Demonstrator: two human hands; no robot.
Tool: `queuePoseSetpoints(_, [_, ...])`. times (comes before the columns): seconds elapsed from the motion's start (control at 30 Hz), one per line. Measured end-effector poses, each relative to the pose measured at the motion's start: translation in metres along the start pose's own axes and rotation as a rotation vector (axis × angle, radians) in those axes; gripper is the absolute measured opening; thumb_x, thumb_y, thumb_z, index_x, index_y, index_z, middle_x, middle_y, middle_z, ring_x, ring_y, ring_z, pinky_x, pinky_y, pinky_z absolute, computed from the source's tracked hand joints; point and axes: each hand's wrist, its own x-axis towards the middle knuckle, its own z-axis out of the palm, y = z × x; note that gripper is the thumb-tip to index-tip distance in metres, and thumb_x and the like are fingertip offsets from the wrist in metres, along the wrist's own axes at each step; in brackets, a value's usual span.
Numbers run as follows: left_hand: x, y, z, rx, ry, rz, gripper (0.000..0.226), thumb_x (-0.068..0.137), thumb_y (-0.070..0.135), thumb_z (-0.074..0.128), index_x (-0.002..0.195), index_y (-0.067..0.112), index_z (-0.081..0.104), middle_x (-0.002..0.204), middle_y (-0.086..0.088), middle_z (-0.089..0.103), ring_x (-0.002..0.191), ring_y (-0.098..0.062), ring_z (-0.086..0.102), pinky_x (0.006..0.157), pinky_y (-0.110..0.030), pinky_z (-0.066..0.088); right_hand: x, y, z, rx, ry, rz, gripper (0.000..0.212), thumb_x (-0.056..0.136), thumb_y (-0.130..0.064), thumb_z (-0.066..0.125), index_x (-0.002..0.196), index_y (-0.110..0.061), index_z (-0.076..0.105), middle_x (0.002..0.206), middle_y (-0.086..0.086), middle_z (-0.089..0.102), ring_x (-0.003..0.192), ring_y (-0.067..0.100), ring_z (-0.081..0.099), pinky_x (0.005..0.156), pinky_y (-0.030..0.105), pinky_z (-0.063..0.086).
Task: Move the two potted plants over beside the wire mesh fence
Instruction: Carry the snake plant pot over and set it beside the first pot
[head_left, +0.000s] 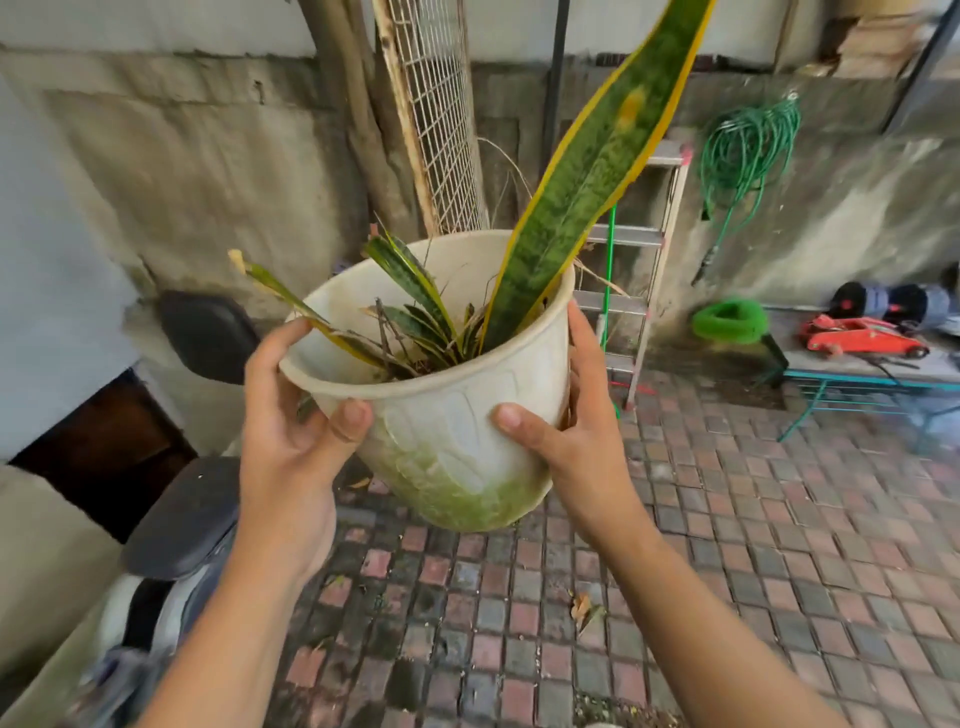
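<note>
I hold a white plastic pot (457, 441), green with algae near its base, in the air over the brick paving. A snake plant (587, 171) with yellow-edged leaves grows in it, one tall leaf rising out of the frame. My left hand (296, 431) grips the pot's left rim, thumb on the front. My right hand (576, 436) clasps its right side. The wire mesh fence panel (436, 114) leans against the wall straight behind the pot. A second potted plant is not in view.
A scooter seat (182, 519) and mirror (208, 332) crowd the left. Behind the pot stands an aluminium ladder (644, 270); a green hose (743, 150) hangs on the wall. A low bench (862, 374) at right carries a red jack (862, 338). Wet brick paving (727, 545) spreads below.
</note>
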Motion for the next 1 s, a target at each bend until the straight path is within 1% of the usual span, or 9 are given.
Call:
queuePoseSetpoints(0.1, [0.037,-0.040,0.026,-0.051,-0.047,-0.048,0.097,0.064,0.062,0.095,0.143,0.027,0.051,0.131,0.015,0.072,0.120,-0.005,0.068,0.094,-0.021,0.060,0.031,0.027,-0.025,0.009,0.065,0.012,0.102,0.059,-0.063,0.094,0.147,-0.057,0.043,0.166,0.004,0.041,0.152,0.026,0.045,0.121,0.059,0.042])
queuePoseSetpoints(0.23, [0.089,-0.100,0.063,-0.086,-0.151,-0.054,0.074,0.076,0.036,0.091,0.138,0.029,0.052,0.126,0.022,0.075,0.114,0.004,0.070,0.090,-0.017,0.059,0.072,0.066,-0.055,-0.029,0.190,0.001,0.106,0.062,-0.061,0.093,0.154,-0.047,0.040,0.165,0.007,0.044,0.152,0.031,0.045,0.121,0.063,0.040])
queuePoseSetpoints(0.37, [0.139,-0.147,0.104,-0.141,-0.201,-0.090,0.081,0.071,0.056,0.091,0.139,0.033,0.052,0.127,0.021,0.074,0.115,0.002,0.070,0.095,-0.021,0.058,0.114,0.095,-0.091,-0.076,0.258,0.024,0.118,0.063,-0.060,0.093,0.161,-0.034,0.032,0.167,0.012,0.040,0.153,0.036,0.042,0.122,0.066,0.036])
queuePoseSetpoints(0.47, [0.174,-0.177,0.137,-0.177,-0.267,-0.129,0.082,0.069,0.061,0.091,0.138,0.036,0.053,0.129,0.018,0.075,0.115,0.000,0.071,0.094,-0.021,0.058,0.144,0.109,-0.121,-0.116,0.301,0.010,0.115,0.067,-0.050,0.092,0.162,-0.030,0.031,0.166,0.013,0.041,0.153,0.037,0.042,0.123,0.065,0.035])
queuePoseSetpoints(0.53, [0.194,-0.194,0.159,-0.188,-0.300,-0.149,0.081,0.068,0.062,0.091,0.137,0.039,0.054,0.130,0.018,0.075,0.117,-0.002,0.071,0.095,-0.021,0.058,0.162,0.118,-0.140,-0.135,0.330,0.003,0.109,0.068,-0.045,0.091,0.160,-0.034,0.033,0.166,0.013,0.042,0.153,0.037,0.042,0.123,0.066,0.034])
queuePoseSetpoints(0.7, [0.230,-0.240,0.212,-0.193,-0.327,-0.191,0.083,0.066,0.061,0.092,0.137,0.039,0.054,0.128,0.024,0.074,0.115,0.002,0.072,0.093,-0.019,0.059,0.206,0.143,-0.197,-0.148,0.356,-0.005,0.109,0.066,-0.056,0.092,0.158,-0.037,0.036,0.166,0.013,0.041,0.153,0.038,0.041,0.123,0.067,0.034])
queuePoseSetpoints(0.8, [0.245,-0.266,0.249,-0.187,-0.324,-0.204,0.088,0.066,0.060,0.092,0.140,0.034,0.051,0.127,0.025,0.074,0.113,0.003,0.073,0.090,-0.019,0.060,0.234,0.163,-0.237,-0.141,0.362,0.002,0.102,0.063,-0.059,0.093,0.150,-0.051,0.041,0.165,0.014,0.042,0.152,0.037,0.042,0.123,0.066,0.035])
queuePoseSetpoints(0.93, [0.262,-0.306,0.307,-0.163,-0.274,-0.173,0.084,0.066,0.034,0.094,0.138,0.028,0.050,0.121,0.025,0.076,0.108,0.006,0.073,0.084,-0.016,0.060,0.278,0.199,-0.302,-0.113,0.330,0.020,0.104,0.060,-0.060,0.095,0.150,-0.053,0.041,0.167,0.013,0.040,0.154,0.036,0.041,0.123,0.066,0.035])
queuePoseSetpoints(1.0, [0.269,-0.324,0.336,-0.166,-0.204,-0.185,0.086,0.063,0.040,0.097,0.137,0.029,0.054,0.126,0.021,0.074,0.112,0.001,0.072,0.086,-0.019,0.061,0.303,0.213,-0.336,-0.089,0.281,0.061,0.110,0.057,-0.060,0.096,0.151,-0.051,0.040,0.167,0.011,0.039,0.154,0.034,0.041,0.123,0.064,0.036])
